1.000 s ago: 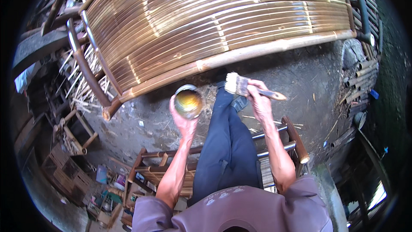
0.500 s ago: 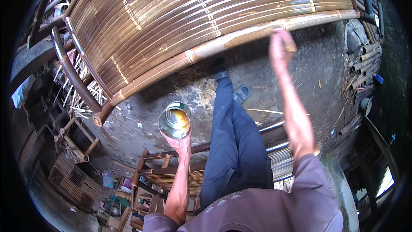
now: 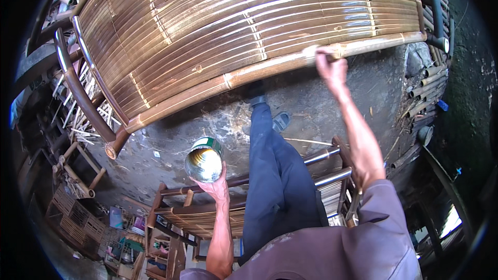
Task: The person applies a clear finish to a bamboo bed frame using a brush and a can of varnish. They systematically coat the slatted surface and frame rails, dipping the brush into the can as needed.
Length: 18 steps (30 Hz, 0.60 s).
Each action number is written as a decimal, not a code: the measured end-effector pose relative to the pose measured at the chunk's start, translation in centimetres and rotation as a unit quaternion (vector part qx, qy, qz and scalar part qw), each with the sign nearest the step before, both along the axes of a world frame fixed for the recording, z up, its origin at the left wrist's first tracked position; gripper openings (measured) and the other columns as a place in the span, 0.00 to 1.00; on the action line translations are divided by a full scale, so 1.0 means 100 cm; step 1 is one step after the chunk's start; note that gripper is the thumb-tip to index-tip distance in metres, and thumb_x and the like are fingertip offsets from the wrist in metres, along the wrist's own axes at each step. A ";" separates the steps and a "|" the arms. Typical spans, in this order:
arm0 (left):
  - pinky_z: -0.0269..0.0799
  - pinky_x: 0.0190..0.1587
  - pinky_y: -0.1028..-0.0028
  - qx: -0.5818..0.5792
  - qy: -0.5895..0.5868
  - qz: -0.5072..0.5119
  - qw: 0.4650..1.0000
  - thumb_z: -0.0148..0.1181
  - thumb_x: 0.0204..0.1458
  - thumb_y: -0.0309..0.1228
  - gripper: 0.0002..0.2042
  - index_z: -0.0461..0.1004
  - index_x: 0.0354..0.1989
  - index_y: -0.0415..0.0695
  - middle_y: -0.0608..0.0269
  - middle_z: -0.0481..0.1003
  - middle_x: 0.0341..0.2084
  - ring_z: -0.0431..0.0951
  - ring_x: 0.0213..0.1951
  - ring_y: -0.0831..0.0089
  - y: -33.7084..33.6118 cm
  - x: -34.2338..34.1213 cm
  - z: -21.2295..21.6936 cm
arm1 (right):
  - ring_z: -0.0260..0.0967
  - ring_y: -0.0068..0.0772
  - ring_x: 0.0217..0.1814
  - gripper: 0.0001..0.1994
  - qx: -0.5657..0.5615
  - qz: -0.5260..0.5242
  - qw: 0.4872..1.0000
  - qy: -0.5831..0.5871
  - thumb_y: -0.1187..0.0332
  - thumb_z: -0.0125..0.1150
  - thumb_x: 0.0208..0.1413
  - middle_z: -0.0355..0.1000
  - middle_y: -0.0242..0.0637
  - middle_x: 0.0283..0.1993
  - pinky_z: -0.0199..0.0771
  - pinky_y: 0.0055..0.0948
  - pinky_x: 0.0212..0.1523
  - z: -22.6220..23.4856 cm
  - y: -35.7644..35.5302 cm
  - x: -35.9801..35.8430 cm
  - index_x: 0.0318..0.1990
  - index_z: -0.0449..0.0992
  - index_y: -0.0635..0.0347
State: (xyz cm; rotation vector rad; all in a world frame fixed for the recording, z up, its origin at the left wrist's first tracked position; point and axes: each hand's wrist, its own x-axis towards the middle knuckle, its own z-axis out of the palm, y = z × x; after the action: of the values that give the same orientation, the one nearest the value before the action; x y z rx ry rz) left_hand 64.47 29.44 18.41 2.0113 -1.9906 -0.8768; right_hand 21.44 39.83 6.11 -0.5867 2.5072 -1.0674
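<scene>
My left hand (image 3: pixel 214 185) is wrapped round the lower side of an open tin can (image 3: pixel 205 166), tilted so its shiny inside shows, with some amber liquid in it. My right hand (image 3: pixel 333 72) is closed on a small brush (image 3: pixel 312 51), smeared by motion, whose pale tip rests at the front rail of a bamboo bench. That rail (image 3: pixel 197 89) is a thick bamboo pole along the near edge of the slatted bench seat (image 3: pixel 207 36), which is brown and glossy. Most of the brush's handle is hidden by my fingers.
Behind my legs stands another bamboo piece of furniture (image 3: pixel 207 217). Curved bamboo armrest poles (image 3: pixel 85 91) rise at the bench's left end. Cut bamboo poles (image 3: pixel 428 85) are stacked at the right. A sandal (image 3: pixel 281 121) lies on the dark floor, and cluttered shelves (image 3: pixel 158 249) stand lower left.
My right hand has moved left along the front rail with the brush. My left hand and the can have shifted slightly down and left; the whole view has also shifted a little.
</scene>
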 end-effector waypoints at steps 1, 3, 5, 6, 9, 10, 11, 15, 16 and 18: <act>0.55 0.65 0.56 -0.008 -0.001 -0.008 1.000 0.80 0.34 0.34 0.53 0.48 0.66 0.31 0.41 0.60 0.61 0.62 0.61 0.53 0.000 -0.004 -0.003 | 0.79 0.34 0.39 0.08 0.130 -0.007 0.991 0.031 0.67 0.58 0.56 0.80 0.39 0.37 0.79 0.33 0.37 0.012 0.006 -0.027 0.40 0.81 0.54; 0.56 0.65 0.57 -0.023 -0.005 -0.021 1.000 0.80 0.34 0.34 0.53 0.49 0.66 0.32 0.42 0.60 0.61 0.63 0.61 0.53 -0.001 -0.005 -0.009 | 0.77 0.41 0.38 0.09 0.189 0.023 0.980 0.056 0.76 0.55 0.52 0.78 0.42 0.38 0.78 0.35 0.37 0.021 0.003 -0.036 0.38 0.79 0.56; 0.56 0.65 0.57 -0.023 -0.013 -0.015 1.000 0.80 0.33 0.35 0.53 0.49 0.66 0.31 0.41 0.62 0.60 0.64 0.60 0.52 0.001 -0.023 -0.014 | 0.74 0.47 0.39 0.10 0.143 0.155 0.961 0.179 0.75 0.59 0.43 0.76 0.43 0.36 0.77 0.40 0.40 -0.006 -0.024 0.010 0.36 0.78 0.56; 0.55 0.65 0.56 0.010 0.012 -0.009 1.000 0.80 0.33 0.37 0.55 0.48 0.66 0.29 0.40 0.61 0.61 0.64 0.61 0.52 -0.004 -0.032 -0.009 | 0.73 0.47 0.40 0.10 0.194 0.203 0.952 0.119 0.76 0.61 0.41 0.74 0.42 0.35 0.76 0.39 0.40 0.004 -0.062 0.049 0.35 0.77 0.56; 0.54 0.66 0.56 -0.018 -0.022 -0.062 0.998 0.80 0.33 0.36 0.55 0.48 0.66 0.30 0.40 0.61 0.62 0.64 0.62 0.52 -0.011 -0.063 -0.005 | 0.74 0.44 0.42 0.07 -0.030 0.255 0.966 0.011 0.72 0.61 0.44 0.74 0.39 0.37 0.76 0.41 0.40 -0.013 -0.122 0.143 0.32 0.77 0.50; 0.54 0.66 0.56 -0.023 -0.013 -0.070 0.997 0.80 0.33 0.36 0.55 0.48 0.66 0.30 0.41 0.61 0.62 0.64 0.62 0.52 -0.014 -0.075 -0.004 | 0.74 0.44 0.43 0.07 -0.072 0.249 0.964 -0.062 0.72 0.62 0.45 0.74 0.39 0.37 0.75 0.40 0.40 -0.015 -0.137 0.160 0.34 0.78 0.49; 0.53 0.67 0.56 -0.029 -0.009 -0.069 0.997 0.80 0.33 0.36 0.54 0.48 0.67 0.31 0.41 0.61 0.62 0.64 0.62 0.52 -0.017 -0.082 -0.003 | 0.74 0.47 0.44 0.07 -0.125 0.264 0.954 -0.062 0.73 0.59 0.50 0.76 0.40 0.40 0.76 0.37 0.41 -0.009 -0.141 0.151 0.35 0.78 0.50; 0.54 0.66 0.57 -0.031 0.037 -0.042 0.998 0.77 0.39 0.33 0.47 0.52 0.66 0.31 0.42 0.62 0.61 0.63 0.62 0.53 -0.024 -0.117 -0.004 | 0.75 0.27 0.39 0.06 -0.181 0.093 0.949 -0.240 0.72 0.58 0.55 0.78 0.31 0.36 0.75 0.27 0.44 -0.011 -0.051 0.027 0.38 0.80 0.52; 0.54 0.66 0.58 -0.033 0.032 -0.047 0.998 0.77 0.40 0.33 0.47 0.53 0.65 0.31 0.42 0.62 0.61 0.63 0.62 0.53 -0.023 -0.124 -0.007 | 0.74 0.22 0.40 0.07 -0.119 0.052 0.965 -0.226 0.69 0.57 0.58 0.78 0.29 0.37 0.75 0.25 0.46 -0.021 -0.010 -0.017 0.38 0.81 0.53; 0.55 0.66 0.58 -0.035 0.016 -0.052 0.998 0.77 0.40 0.33 0.46 0.53 0.65 0.31 0.43 0.62 0.61 0.63 0.62 0.54 -0.019 -0.134 -0.013 | 0.73 0.21 0.38 0.08 -0.079 -0.040 0.986 -0.141 0.68 0.55 0.60 0.78 0.27 0.34 0.75 0.25 0.43 -0.006 0.063 -0.104 0.35 0.82 0.54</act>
State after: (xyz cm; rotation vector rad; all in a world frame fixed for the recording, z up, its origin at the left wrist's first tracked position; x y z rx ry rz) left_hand 51.07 27.56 17.11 1.8609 -2.0933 -0.8420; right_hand 11.04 46.14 5.47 -0.3497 2.2323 -1.2892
